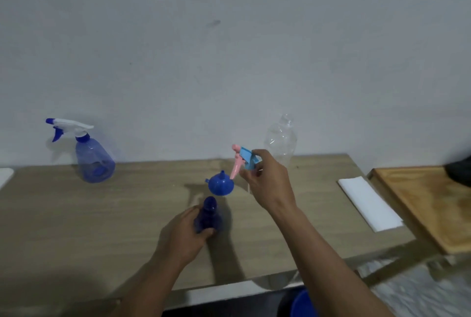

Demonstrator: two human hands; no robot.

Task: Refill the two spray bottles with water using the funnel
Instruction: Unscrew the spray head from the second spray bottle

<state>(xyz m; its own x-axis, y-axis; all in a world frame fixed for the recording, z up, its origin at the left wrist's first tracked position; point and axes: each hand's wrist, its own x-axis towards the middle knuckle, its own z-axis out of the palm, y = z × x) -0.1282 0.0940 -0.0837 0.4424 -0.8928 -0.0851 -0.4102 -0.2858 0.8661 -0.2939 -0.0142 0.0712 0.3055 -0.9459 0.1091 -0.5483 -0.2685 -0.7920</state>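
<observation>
Nearest, the left hand (183,235) wraps its fingers round the lower body of a dark blue bottle (209,211) standing on the table (76,214), its neck bare. Just beyond and to the right, the right hand (267,184) is raised, pinching a pink-and-light-blue spray head (245,160) in curled fingers, above and clear of the bottle. Between the two sits the blue funnel (220,185), spout uppermost, untouched. Farther back, a capped blue spray bottle (94,161) stands far left, and a clear plastic bottle (280,138) stands by the wall.
</observation>
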